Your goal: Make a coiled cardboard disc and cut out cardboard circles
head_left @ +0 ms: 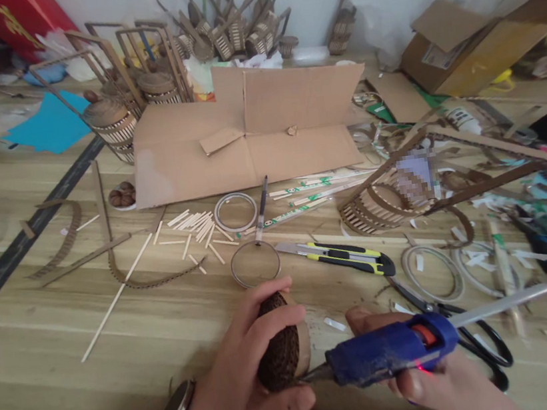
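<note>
My left hand (235,371), with a watch (177,409) on its wrist, grips a round dark brown piece that looks like coiled corrugated cardboard (277,352). A paler band runs around its right side. In my right hand (442,381) is a blue hot glue gun (388,350), its nozzle pointing left and touching or nearly touching the lower edge of the coiled piece. A whitish glue stick (506,304) sticks out of the gun's back end, and a red light glows on its underside. Scissors (493,344) lie partly hidden behind the gun.
Beyond my hands lie a yellow-black utility knife (351,255), a pen (263,210), a tape ring (235,211) and short wooden sticks (195,222). A cardboard sheet (186,156) stands farther back. A cardboard basket (369,209) tilts at right; handled baskets (113,118) stand back left.
</note>
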### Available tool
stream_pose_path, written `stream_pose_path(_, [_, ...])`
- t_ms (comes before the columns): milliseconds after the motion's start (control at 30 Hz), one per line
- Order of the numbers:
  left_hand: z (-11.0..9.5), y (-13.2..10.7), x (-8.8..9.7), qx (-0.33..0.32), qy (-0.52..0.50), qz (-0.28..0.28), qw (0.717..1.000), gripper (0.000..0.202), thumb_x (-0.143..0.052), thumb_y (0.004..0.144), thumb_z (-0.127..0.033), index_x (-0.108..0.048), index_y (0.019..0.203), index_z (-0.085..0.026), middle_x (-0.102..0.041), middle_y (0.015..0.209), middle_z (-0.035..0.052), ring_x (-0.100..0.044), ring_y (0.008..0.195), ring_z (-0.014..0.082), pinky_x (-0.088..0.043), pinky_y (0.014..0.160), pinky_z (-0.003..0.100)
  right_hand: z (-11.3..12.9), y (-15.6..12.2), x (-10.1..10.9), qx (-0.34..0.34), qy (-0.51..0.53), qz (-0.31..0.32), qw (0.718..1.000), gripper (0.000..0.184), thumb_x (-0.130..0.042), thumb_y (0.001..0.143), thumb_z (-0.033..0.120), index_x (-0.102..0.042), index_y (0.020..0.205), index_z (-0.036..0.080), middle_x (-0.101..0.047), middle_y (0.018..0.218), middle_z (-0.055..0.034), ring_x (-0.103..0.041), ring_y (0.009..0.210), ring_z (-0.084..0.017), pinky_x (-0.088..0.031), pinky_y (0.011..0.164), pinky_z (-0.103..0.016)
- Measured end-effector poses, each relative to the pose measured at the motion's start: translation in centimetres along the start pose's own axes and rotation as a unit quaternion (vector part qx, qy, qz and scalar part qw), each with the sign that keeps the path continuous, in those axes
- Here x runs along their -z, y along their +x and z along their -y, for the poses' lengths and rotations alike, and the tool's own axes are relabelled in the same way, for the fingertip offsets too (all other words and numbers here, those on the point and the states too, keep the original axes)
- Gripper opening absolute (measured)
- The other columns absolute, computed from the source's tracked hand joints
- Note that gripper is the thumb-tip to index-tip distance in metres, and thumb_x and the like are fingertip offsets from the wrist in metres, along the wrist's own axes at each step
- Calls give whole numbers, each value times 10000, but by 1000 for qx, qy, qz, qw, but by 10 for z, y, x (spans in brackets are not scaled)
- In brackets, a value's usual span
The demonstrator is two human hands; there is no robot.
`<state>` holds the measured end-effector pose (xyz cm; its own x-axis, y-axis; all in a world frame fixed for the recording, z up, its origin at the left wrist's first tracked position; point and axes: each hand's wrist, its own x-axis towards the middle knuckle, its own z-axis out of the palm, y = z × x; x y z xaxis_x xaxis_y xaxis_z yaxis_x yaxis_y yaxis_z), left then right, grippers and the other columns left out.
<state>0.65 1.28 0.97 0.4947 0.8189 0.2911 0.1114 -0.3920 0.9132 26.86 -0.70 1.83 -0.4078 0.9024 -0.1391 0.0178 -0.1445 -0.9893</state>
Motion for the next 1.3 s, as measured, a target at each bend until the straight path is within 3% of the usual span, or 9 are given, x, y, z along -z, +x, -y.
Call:
stream_pose_path(467, [-2, 4, -2, 20, -49, 14, 998, 520, -520, 950, -563, -400, 1416, -365, -384, 1489, 95, -438, 1355, 312, -378, 1084, 452, 10, 11, -3, 21, -47, 23, 998, 563, -582, 839, 723, -537, 636, 200, -462, 642, 12, -442, 584, -146, -333, 529, -262])
stream_pose_path(767, [-4, 2, -4, 38, -89, 20, 995, 484, -490, 967, -555, -415, 1407, -368, -413, 1467, 85, -425, 1370, 300, -375, 1092, 445, 6, 10, -3, 23, -42, 10, 999, 538, -587, 834, 720, -590, 673, 206, -519, 616, -11, -474, 583, -170, -371, 520, -276])
stream_pose_path(900, [-5, 2, -4, 48, -101, 22, 993, 460, -467, 976, -561, -421, 1397, -381, -425, 1465, 72, -430, 1366, 293, -372, 1090, 439, 0, 7, -2, -8, -9, 0, 1000, 567, -629, 778, 745, -613, 634, 197, -529, 638, -16, -477, 581, -166, -373, 536, -289])
stream_pose_path(1100, [-7, 4, -4, 63, -122, 12, 990, 401, -438, 996, -536, -449, 1364, -378, -464, 1423, 56, -457, 1331, 270, -382, 1076, 409, 0, -5, -7, -148, 103, -103, 978, 609, -827, 579, 708, -769, 893, 190, -628, 614, -19, -521, 565, -160, -409, 565, -281])
stream_pose_path(1300, [-4, 4, -4, 72, -126, -1, 989, 371, -452, 995, -514, -479, 1331, -359, -482, 1402, 50, -467, 1312, 269, -376, 1079, 410, 2, -3, -6, -129, 132, -113, 976, 568, -815, 575, 727, -755, 684, 173, -636, 569, -39, -547, 557, -180, -430, 585, -316])
